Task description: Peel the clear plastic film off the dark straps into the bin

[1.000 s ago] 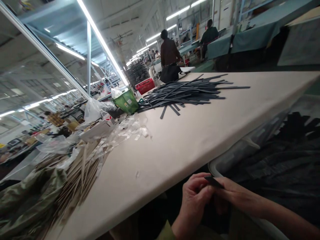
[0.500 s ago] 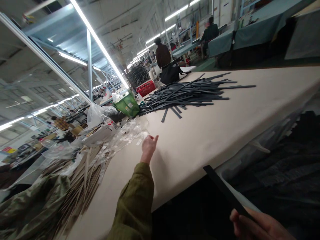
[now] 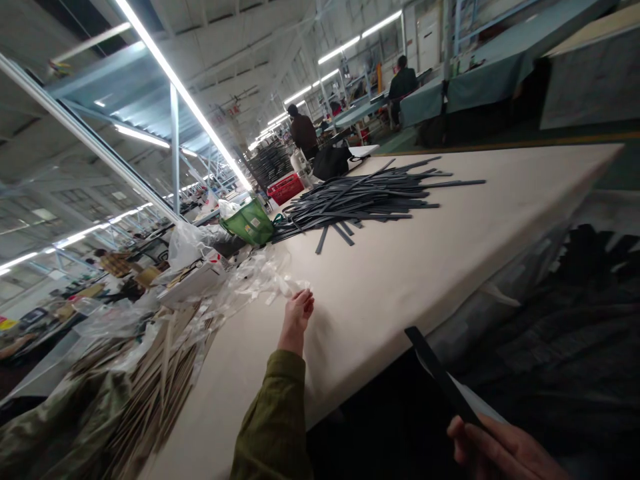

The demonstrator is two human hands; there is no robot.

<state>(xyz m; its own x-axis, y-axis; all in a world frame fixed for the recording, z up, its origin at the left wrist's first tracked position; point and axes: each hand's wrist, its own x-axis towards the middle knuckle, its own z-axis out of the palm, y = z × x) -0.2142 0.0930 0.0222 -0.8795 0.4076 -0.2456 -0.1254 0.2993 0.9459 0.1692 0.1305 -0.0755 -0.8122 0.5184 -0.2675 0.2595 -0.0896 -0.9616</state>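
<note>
My right hand (image 3: 505, 447) is closed round the lower end of a flat black strip (image 3: 443, 377), which points up and to the left past the table's front edge. A pale, thin band shows along the strip's underside. Over the table, my left hand (image 3: 299, 310) has its fingers pinched together at the edge of a scatter of clear plastic pieces (image 3: 255, 273). Some see-through film shows right by its fingertips; whether the fingers grip it is too fine to make out. Farther back lies a heap of dark grey strips (image 3: 360, 197).
The pale-topped table (image 3: 400, 267) stretches ahead. A green basket (image 3: 253, 221) and a red crate (image 3: 286, 189) stand at its far left. Brown strips (image 3: 160, 380) and an olive cloth (image 3: 65, 427) lie left. Dark material (image 3: 540, 347) fills the right. Two people are farther off.
My left hand's raised thumb has come in, and its fingers are now pinched by the plastic pieces. The right hand keeps hold of the strip. The view has shifted slightly.
</note>
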